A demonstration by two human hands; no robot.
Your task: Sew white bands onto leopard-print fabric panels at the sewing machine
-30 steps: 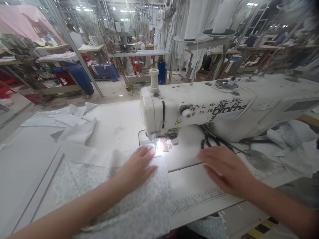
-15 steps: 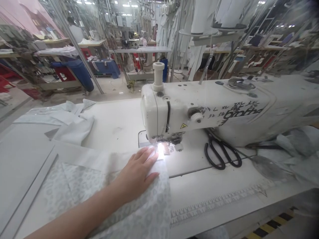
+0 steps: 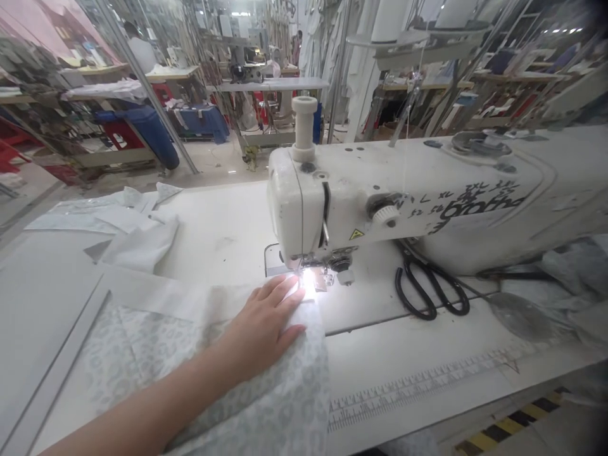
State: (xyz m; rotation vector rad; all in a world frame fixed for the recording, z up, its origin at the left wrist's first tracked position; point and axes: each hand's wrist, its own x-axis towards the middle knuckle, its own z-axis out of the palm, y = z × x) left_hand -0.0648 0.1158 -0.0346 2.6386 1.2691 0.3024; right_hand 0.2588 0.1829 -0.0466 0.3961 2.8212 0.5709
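Since a second ago, the right hand, then over the scissors, has left the view, so its state cannot be told, and the black-handled scissors point(image 3: 430, 288) now lie uncovered, their blades partly hidden beneath the sewing machine point(image 3: 332, 196). Beyond the table, a blue bin point(image 3: 154, 136) leans on its side next to a red container point(image 3: 118, 133); what either holds cannot be made out. Nearby, pale scraps point(image 3: 197, 114) rest on top of something draped in blue cloth point(image 3: 206, 128).

Compared with the earlier frames, a bright take-up lever point(image 3: 325, 234) now shows low in the machine head's slot, while the left hand point(image 3: 266, 329) keeps its place. It lies palm down, fingers stretched close together and thumb apart, on the pale leopard-print cloth point(image 3: 299, 392), which reaches the lit needle area and hangs toward the front edge. The fingertips hide part of the cloth beside the presser foot.

White and print offcuts point(image 3: 142, 244) lie at the table's far left. A printed ruler scale point(image 3: 418, 386) runs along the front right, and crumpled fabric point(image 3: 579, 272) sits right of the scissors.
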